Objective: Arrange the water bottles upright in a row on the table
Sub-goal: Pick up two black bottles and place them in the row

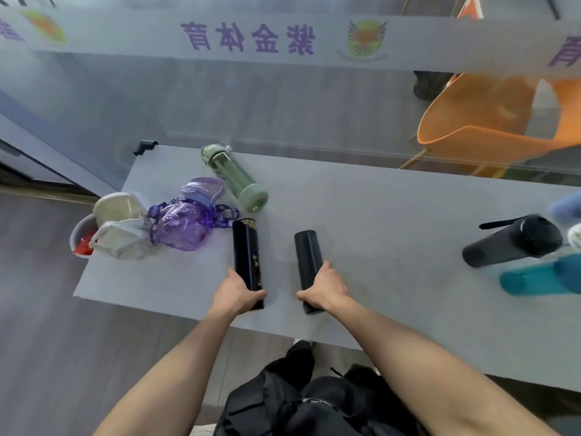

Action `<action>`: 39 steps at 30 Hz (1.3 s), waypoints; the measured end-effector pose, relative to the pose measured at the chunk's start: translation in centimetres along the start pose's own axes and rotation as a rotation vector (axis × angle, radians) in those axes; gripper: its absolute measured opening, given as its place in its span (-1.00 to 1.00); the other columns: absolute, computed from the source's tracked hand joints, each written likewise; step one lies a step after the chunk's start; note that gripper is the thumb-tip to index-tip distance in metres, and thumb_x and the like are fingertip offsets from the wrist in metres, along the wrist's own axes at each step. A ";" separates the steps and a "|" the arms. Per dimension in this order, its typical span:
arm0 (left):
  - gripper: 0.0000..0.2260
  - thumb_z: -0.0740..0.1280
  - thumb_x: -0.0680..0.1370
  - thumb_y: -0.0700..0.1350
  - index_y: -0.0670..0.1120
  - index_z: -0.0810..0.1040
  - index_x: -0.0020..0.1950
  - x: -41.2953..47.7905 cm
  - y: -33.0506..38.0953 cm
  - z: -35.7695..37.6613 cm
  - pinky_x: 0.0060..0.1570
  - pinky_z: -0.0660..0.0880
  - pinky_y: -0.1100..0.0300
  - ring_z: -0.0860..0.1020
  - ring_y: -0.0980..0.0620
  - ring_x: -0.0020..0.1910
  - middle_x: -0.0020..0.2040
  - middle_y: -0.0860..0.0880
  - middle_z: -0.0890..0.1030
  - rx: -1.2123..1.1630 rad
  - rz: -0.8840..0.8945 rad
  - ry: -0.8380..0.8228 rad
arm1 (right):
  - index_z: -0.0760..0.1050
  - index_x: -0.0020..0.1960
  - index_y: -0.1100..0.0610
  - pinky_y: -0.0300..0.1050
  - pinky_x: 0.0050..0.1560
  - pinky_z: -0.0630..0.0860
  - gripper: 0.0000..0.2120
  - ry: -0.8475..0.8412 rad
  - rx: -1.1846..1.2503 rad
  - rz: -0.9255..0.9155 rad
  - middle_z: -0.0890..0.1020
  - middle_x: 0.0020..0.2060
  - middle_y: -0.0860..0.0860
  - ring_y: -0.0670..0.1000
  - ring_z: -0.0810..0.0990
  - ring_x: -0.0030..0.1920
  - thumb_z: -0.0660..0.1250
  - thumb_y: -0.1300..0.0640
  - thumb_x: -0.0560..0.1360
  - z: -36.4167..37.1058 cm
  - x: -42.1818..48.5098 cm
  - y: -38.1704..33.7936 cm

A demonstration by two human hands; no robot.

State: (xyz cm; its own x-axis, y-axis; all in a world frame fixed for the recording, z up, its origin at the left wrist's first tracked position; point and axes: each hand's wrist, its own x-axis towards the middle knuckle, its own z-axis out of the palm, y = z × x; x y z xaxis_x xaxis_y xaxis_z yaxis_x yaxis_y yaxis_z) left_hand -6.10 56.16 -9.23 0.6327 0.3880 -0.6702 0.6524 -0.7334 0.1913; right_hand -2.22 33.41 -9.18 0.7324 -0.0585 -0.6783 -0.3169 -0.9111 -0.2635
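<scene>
My left hand [238, 292] grips the near end of a dark flask with gold print [246, 247] that lies on the grey table [377, 215]. My right hand [327, 289] grips the near end of a plain black flask [308, 253] lying beside it. A green bottle [235, 177] lies on its side at the back left. A purple transparent bottle with a strap [185, 221] and a cream bottle [121, 225] lie at the left end. A black bottle with a loop [512, 240] and a teal bottle [540, 278] lie at the right.
A glass partition with purple lettering rises just behind the table. An orange chair [490, 121] stands beyond it. A small bin with red contents [82, 237] sits off the table's left end. Blurred blue and white objects [569, 209] sit at the far right edge.
</scene>
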 end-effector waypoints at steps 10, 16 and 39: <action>-0.37 0.50 0.29 0.29 0.12 0.43 0.27 -0.9 7.1 -4.6 -0.05 0.68 0.05 0.71 0.03 -0.17 -0.13 0.08 0.73 0.049 0.401 0.092 | 0.29 0.21 0.12 0.01 -0.03 0.60 -0.29 0.371 0.258 0.056 0.61 0.07 0.09 0.22 0.66 0.02 0.56 -0.19 0.28 -7.3 -1.3 8.1; -0.41 0.63 0.34 0.19 0.09 0.43 0.22 -3.0 15.7 -4.3 0.01 0.56 0.01 0.64 -0.11 0.04 0.07 0.02 0.68 -0.043 0.670 0.281 | 0.28 0.19 0.06 0.01 -0.03 0.55 -0.29 0.669 0.393 0.069 0.61 0.04 0.06 0.20 0.65 0.02 0.64 -0.20 0.32 -11.2 -3.3 15.2; -0.34 0.67 0.34 0.04 0.12 0.38 0.31 -9.2 36.5 2.3 0.02 0.56 0.02 0.56 -0.10 0.12 0.18 0.02 0.60 0.096 1.075 0.097 | 0.32 0.48 0.08 0.09 0.09 0.65 -0.18 0.738 0.169 0.029 0.48 0.20 0.08 0.18 0.58 0.17 0.55 -0.26 0.39 -15.9 -6.6 23.9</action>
State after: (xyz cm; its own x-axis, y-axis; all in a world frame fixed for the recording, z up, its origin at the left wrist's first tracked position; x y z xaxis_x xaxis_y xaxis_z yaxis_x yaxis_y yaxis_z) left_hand 10.95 24.52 2.23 0.8868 -0.4451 -0.1247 -0.2965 -0.7547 0.5853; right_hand -5.00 5.50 -0.09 0.9167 -0.3938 -0.0674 -0.3871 -0.8336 -0.3941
